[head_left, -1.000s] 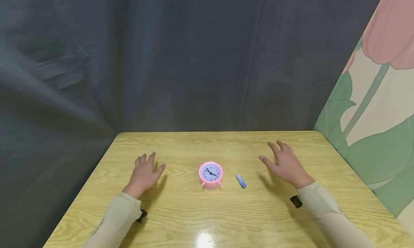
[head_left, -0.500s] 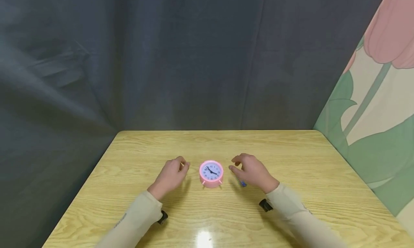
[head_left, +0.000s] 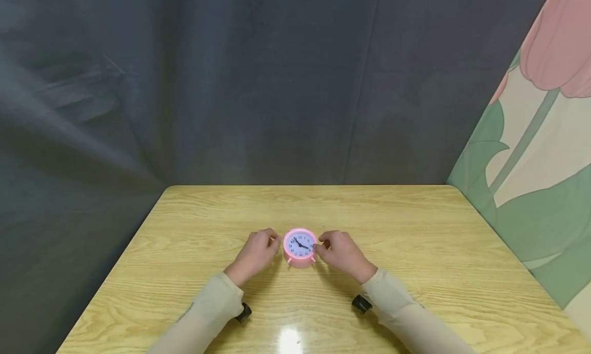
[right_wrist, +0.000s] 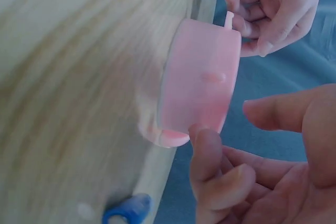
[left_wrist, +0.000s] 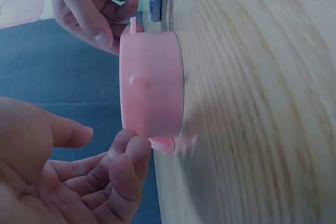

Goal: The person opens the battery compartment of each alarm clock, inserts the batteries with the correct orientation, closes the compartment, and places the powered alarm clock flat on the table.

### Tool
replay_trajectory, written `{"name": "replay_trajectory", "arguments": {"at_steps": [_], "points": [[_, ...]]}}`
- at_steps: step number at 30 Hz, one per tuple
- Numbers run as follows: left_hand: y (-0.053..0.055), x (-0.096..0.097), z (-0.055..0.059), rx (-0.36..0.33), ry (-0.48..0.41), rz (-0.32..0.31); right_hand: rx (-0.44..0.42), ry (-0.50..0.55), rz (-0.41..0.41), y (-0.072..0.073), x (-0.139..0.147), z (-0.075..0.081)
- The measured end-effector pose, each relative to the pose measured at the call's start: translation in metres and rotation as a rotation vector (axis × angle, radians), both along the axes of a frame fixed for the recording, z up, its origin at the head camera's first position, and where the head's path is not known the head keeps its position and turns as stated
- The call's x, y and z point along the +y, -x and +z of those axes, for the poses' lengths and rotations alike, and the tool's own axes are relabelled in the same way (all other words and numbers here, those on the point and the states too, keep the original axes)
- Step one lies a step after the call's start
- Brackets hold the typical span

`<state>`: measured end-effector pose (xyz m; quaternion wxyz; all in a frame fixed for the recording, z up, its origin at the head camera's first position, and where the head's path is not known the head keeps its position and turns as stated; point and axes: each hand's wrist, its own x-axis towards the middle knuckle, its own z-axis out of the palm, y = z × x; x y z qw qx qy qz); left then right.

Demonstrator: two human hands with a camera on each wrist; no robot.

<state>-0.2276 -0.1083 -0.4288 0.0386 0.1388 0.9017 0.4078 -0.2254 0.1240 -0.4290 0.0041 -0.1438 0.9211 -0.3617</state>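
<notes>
The left hand (head_left: 255, 252) is loosely bent and grips nothing, at nine o'clock of the pink alarm clock (head_left: 300, 245); the right hand (head_left: 343, 254), equally loose, is at three. Whether fingertips touch it, I cannot tell. The clock lies face up on a wood-grain table (head_left: 392, 205), glare (head_left: 291, 339) shining at six. A dark curtain (head_left: 277, 87) hangs at twelve; a tulip-patterned wall (head_left: 549, 190) rises at two.

Screened-off tabletop corner, room type unclear, with wood-grain table (head_left: 415, 215), dark cloth backdrop (head_left: 277, 87) and flower-patterned side panel (head_left: 549, 149).
</notes>
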Motion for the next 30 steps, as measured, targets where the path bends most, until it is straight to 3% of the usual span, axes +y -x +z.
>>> {"name": "replay_trajectory", "arguments": {"at_steps": [13,18,30], "points": [[-0.002,0.011,-0.004,-0.02,-0.011,-0.008,-0.101,0.072,0.01,0.003,0.0,-0.008],[-0.001,0.012,-0.007,-0.015,-0.018,-0.004,-0.089,0.081,0.029,0.002,0.001,-0.008],[0.001,0.013,-0.01,-0.08,-0.12,0.005,-0.038,0.075,0.044,-0.004,0.001,-0.002]]}}
